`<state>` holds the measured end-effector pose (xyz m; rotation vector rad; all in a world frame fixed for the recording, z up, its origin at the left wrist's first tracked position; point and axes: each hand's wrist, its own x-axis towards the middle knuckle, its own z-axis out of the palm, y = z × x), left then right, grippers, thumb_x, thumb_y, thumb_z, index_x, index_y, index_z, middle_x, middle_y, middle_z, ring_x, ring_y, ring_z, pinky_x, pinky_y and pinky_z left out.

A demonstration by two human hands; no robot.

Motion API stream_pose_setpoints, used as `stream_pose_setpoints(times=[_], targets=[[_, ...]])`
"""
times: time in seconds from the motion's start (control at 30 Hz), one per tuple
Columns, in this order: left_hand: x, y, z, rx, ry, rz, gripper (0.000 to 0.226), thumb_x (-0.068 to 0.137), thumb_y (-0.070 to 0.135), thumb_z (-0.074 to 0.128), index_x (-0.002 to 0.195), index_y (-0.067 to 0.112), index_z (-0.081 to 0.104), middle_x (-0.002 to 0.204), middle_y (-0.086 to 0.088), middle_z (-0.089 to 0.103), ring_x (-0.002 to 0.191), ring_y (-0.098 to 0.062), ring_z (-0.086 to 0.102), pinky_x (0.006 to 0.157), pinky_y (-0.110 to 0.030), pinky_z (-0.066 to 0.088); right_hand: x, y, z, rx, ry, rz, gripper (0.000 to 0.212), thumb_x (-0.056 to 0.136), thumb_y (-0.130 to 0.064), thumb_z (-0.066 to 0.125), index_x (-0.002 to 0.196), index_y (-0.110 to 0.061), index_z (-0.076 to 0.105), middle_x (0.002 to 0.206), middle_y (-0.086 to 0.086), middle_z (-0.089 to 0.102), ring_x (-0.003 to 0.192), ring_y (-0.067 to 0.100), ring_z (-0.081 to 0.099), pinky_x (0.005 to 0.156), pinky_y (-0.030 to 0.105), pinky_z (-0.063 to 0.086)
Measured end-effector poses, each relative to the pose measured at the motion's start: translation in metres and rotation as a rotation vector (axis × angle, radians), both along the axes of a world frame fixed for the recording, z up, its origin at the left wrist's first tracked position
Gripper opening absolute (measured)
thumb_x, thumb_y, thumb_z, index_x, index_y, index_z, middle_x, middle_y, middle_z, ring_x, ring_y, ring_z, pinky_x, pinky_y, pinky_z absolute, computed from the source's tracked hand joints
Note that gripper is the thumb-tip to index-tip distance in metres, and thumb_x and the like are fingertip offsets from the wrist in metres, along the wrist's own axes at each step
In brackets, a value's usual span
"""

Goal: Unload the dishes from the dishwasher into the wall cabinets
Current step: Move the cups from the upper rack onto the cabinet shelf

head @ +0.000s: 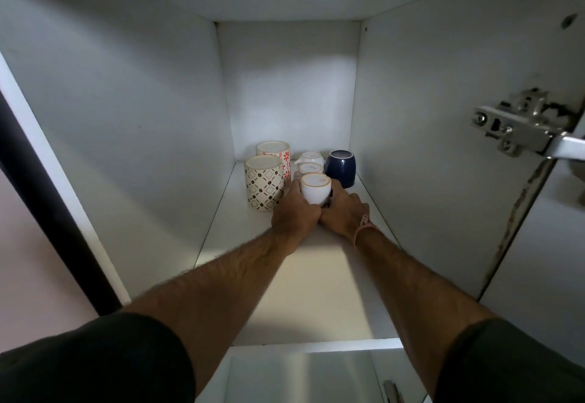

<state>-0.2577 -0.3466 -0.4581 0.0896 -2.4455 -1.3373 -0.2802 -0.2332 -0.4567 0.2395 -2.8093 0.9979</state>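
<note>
The left grip and right grip both curl round a small upturned white ceramic cup, down at the white cabinet shelf. Beyond stand two similar white cups, two patterned mugs and a navy mug, so unloading seems well underway; what remains in the dishwasher is out of view

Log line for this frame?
step: shelving | left hand: grips white cup | right hand: against same cup | cup: upside down, beside patterned mug

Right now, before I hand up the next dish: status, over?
Left hand and right hand both gripping white cup. Cup upside down, in front of two white cups; touchdown on shelf hidden. Patterned mug close left, navy mug close right.
</note>
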Motion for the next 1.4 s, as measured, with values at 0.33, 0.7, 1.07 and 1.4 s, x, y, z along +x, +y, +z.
stream_pose_setpoints(times=[0.33,0.7,1.07,1.4], targets=[[0.001,0.000,0.002,0.065,-0.018,0.022,0.083,0.059,0.025,0.050,0.142,0.021,0.045,0.135,-0.005,0.058,0.123,-0.028,0.053,0.103,-0.041,0.045,-0.006,0.000,-0.004,0.043,0.051,-0.009,0.060,0.080,-0.050,0.059,0.135,-0.034,0.041,0.127,0.003,0.060,0.117,0.032,0.055,0.094,0.041,0.037],[-0.004,-0.002,-0.011,0.065,0.106,0.101,0.057,0.061,0.029,0.042,0.116,0.027,0.060,0.095,-0.007,0.068,0.080,-0.038,0.067,0.066,-0.054,0.059,-0.004,-0.002,-0.005,-0.018,0.106,-0.029,0.052,0.077,-0.046,0.069,0.119,-0.026,0.044,0.117,-0.001,0.065,0.108,0.025,0.059,0.083,0.038,0.035],[0.008,-0.001,-0.003,0.074,0.151,0.148,0.055,0.063,0.026,0.039,0.110,0.017,0.065,0.089,-0.014,0.069,0.073,-0.041,0.068,0.062,-0.053,0.059,-0.002,-0.001,-0.004,0.024,0.117,-0.018,0.052,0.080,-0.048,0.067,0.125,-0.032,0.048,0.122,-0.005,0.064,0.114,0.024,0.058,0.090,0.040,0.036],[0.029,0.003,0.015,0.128,0.038,0.293,0.041,0.067,0.026,0.053,0.094,0.000,0.067,0.090,-0.021,0.069,0.087,-0.041,0.066,0.074,-0.039,0.058,-0.001,-0.002,-0.004,0.051,0.100,-0.080,0.071,0.071,-0.056,0.075,0.126,-0.022,0.045,0.115,0.004,0.060,0.105,0.024,0.059,0.093,0.045,0.048]])
